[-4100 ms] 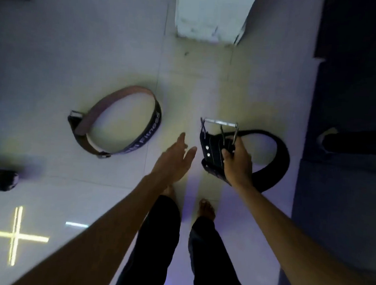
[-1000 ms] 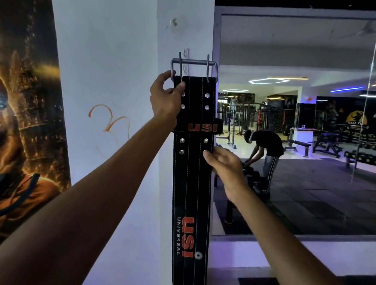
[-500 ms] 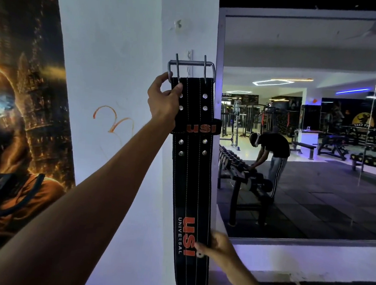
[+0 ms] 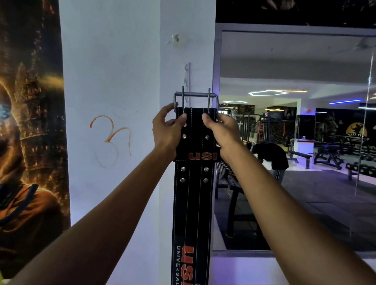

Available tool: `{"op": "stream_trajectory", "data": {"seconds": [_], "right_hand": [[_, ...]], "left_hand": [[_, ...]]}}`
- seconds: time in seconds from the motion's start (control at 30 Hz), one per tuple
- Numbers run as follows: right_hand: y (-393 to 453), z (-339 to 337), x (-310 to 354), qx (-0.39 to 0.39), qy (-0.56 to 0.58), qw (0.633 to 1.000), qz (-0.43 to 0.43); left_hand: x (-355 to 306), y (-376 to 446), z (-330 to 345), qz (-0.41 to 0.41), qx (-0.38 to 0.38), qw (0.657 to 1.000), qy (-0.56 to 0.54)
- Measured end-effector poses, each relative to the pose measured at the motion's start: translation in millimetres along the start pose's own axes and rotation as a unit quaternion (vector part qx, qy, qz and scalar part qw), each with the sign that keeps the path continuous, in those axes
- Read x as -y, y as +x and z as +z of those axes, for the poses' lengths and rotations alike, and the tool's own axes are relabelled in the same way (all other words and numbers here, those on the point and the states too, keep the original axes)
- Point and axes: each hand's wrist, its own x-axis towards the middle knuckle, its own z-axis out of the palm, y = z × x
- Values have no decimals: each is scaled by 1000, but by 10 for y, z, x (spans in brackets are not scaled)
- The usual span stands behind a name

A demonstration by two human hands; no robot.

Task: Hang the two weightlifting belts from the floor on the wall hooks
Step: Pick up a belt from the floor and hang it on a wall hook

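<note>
The right hand (image 4: 222,131) had come up from the strap's tail to join the left hand (image 4: 168,127), both clamped beneath the buckle (image 4: 195,97) of the stiff, heavy-looking black belt (image 4: 193,198) held against the white wall (image 4: 121,71) below the hook (image 4: 187,75).

Dark glowing poster (image 4: 21,130) left of the hands, orange scribble (image 4: 111,137) on white wall between, mirror (image 4: 305,139) right, bent-over person (image 4: 270,156), dumbbell rack (image 4: 232,190) reflected.

2 bare forearms, no sleeves, watch or rings visible; left hand (image 4: 169,127) and right hand (image 4: 222,129) ungloved, nails look short, hard to confirm.
</note>
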Motion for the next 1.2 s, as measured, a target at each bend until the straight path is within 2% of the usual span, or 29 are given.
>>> {"op": "stream_trajectory", "data": {"seconds": [0.1, 0.2, 0.33, 0.5, 0.7, 0.8, 1.03, 1.2], "right_hand": [[37, 51, -20, -24, -1, 999, -21], [44, 89, -70, -49, 17, 998, -32], [72, 110, -141, -53, 24, 998, -31], [93, 72, -155, -58, 30, 997, -37], [140, 24, -111, -75, 38, 995, -57], [129, -20, -123, -71, 39, 995, -59], [69, -37, -330, -65, 42, 996, -41], [28, -29, -382, -54, 55, 996, -37]], "left_hand": [[35, -19, -52, 2, 8, 1000, 3], [176, -118, -134, -2, 49, 998, 27], [540, -358, -325, -63, 125, 990, 20], [877, -624, -487, -70, 144, 987, 5], [1662, -1285, -771, -154, 189, 965, 98], [1927, -1547, -891, -169, 207, 956, 118], [1622, -1207, -747, -118, 165, 976, 75], [1795, -1292, -833, -119, 161, 972, 125]]}}
